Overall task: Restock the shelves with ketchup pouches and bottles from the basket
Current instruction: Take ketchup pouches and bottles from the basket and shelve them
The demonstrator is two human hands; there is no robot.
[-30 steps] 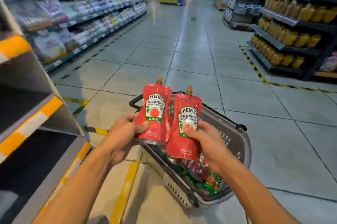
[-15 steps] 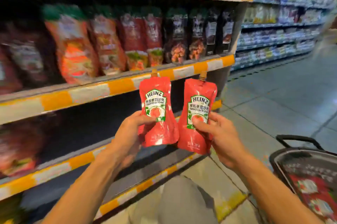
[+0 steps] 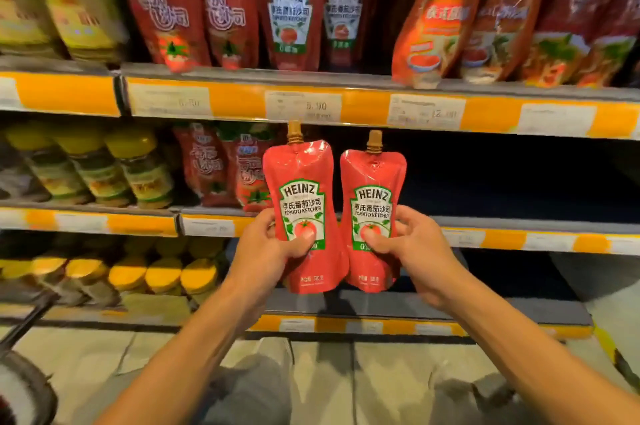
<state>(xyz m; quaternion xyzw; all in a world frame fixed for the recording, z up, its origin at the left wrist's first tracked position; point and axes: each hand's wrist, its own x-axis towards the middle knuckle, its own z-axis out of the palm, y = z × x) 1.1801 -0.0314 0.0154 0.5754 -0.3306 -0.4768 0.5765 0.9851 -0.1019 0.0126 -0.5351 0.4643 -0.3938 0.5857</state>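
Holding one ketchup pouch per hand: left hand [image 3: 268, 248] grips the left pouch [image 3: 303, 216], right hand [image 3: 412, 248] grips the right pouch [image 3: 374, 216], thumbs across labels. Both upright, labels facing me, before the dark gap on the middle shelf [image 3: 519, 227], likely their slot.

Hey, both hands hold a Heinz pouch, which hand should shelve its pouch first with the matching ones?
Probably left. The left hand holds its pouch almost directly below the shelved Heinz pouches; the right hand and its pouch sit further right of them.
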